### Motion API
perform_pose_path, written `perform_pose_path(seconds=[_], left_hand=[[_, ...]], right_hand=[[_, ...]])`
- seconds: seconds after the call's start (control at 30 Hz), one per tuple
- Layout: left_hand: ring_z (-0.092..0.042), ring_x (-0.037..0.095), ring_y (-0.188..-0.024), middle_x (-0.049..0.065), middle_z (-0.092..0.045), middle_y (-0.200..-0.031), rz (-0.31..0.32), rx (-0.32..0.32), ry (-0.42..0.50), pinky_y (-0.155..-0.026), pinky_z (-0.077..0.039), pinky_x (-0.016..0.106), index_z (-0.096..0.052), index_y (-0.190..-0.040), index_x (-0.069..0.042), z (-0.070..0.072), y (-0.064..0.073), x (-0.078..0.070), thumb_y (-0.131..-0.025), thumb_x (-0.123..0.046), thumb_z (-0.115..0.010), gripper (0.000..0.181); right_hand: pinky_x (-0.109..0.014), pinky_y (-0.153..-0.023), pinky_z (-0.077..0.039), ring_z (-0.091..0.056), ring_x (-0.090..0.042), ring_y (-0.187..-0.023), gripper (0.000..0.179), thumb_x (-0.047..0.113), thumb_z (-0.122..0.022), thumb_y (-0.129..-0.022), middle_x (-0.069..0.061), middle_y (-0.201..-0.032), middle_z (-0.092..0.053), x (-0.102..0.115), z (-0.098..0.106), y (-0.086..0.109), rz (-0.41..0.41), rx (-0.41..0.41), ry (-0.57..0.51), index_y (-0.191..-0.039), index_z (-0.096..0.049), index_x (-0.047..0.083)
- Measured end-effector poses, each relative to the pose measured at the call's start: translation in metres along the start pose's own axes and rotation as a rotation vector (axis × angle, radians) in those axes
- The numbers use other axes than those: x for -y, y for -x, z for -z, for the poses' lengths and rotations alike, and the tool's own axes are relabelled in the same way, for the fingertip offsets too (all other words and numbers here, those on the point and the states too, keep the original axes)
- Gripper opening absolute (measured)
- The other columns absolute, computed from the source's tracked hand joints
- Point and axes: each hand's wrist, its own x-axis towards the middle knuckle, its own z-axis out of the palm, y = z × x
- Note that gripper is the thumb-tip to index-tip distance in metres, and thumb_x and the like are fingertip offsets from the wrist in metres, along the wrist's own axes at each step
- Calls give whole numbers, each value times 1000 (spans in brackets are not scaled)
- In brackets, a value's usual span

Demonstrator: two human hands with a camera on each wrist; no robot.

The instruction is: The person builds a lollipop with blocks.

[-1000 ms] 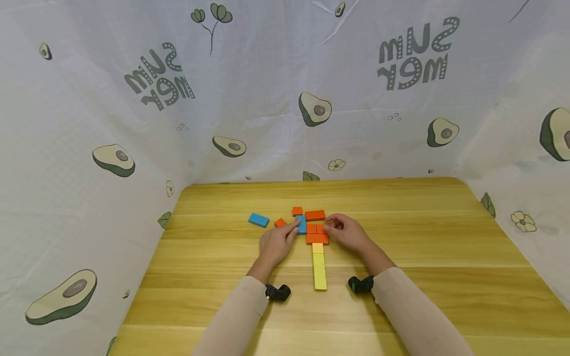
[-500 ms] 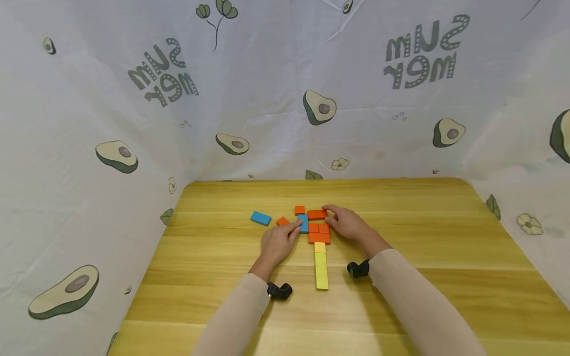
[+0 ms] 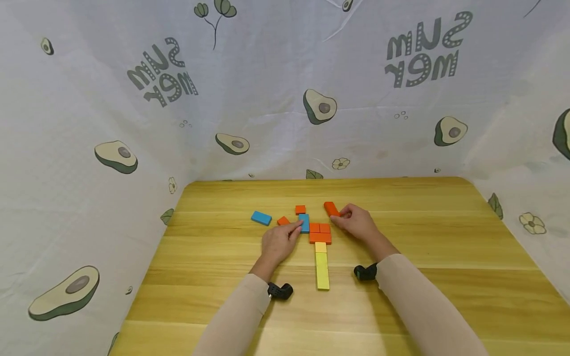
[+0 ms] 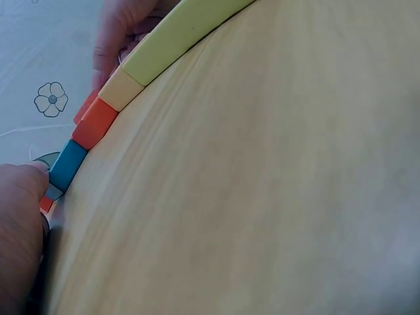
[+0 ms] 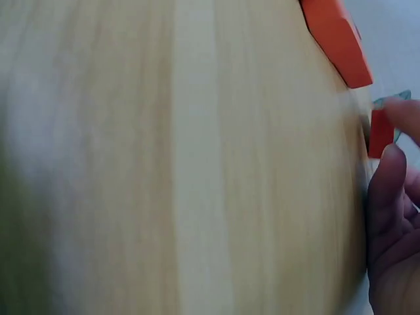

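Note:
My left hand (image 3: 278, 242) reaches in from the left, its index finger stretched out and touching the left side of an upright blue block (image 3: 305, 223). In the left wrist view a fingertip is against that blue block (image 4: 68, 165). My right hand (image 3: 359, 225) pinches the near end of a long orange block (image 3: 331, 208), which now lies slanted. The right wrist view shows this orange block (image 5: 380, 134) between thumb and finger. Beside the blue block, two small orange blocks (image 3: 319, 228) sit above a wider orange block (image 3: 320, 238). Under them come a pale yellow block (image 3: 320, 247) and a long yellow-green block (image 3: 322, 271).
On the wooden table (image 3: 401, 306), another blue block (image 3: 261, 218) lies to the left. A small orange block (image 3: 283, 221) is by the left fingers, and an orange square (image 3: 300, 209) is behind the upright blue block. A patterned cloth (image 3: 267, 99) hangs around the back and sides.
My right hand moved from beside the small orange blocks to the long orange block, took hold of it, drew it right and turned it. The left hand stayed at the blue block.

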Motion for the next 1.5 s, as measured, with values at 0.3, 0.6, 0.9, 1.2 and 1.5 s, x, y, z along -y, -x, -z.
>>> perform_pose_path(seconds=[0.3,0.6,0.9,1.2,1.5], left_hand=[[-35,8,-47,-6,-53,-56,-4,18,-7,-47,-25,24,-63,-138,-43,-1,0,-2,-105,-46,-52,35],[-37,7,-47,-6,-55,-57,-12,7,-10,-47,-26,23,-64,-137,-42,-1,1,-3,-105,-46,-53,34],[-36,8,-47,-5,-55,-56,0,-4,4,-47,-25,24,-65,-136,-41,-1,3,0,-105,-45,-54,34],[-35,8,-47,-5,-53,-55,-1,-14,-4,-47,-25,24,-65,-136,-42,-1,4,0,-105,-45,-55,33],[-35,8,-47,-5,-53,-55,-7,-9,0,-47,-25,24,-65,-136,-41,0,2,-1,-105,-45,-54,34]], right_hand=[[-33,-61,-49,-59,-19,-54,58,38,-53,-106,-6,-72,-58,-2,4,-6,50,96,92,-157,-37,16],[-32,-58,-44,-51,-17,-47,55,31,-38,-111,-1,-59,-50,9,9,-13,86,247,296,-162,-25,17],[-31,-59,-51,-54,-17,-55,50,21,-57,-105,-6,-75,-55,-7,8,-1,92,168,-36,-150,-42,5],[-30,-58,-54,-55,-17,-59,53,17,-60,-102,-8,-84,-59,-17,7,4,76,149,-150,-150,-43,0],[-27,-57,-51,-53,-17,-62,50,13,-64,-100,-5,-82,-55,-16,10,7,108,194,-179,-145,-48,-1]])
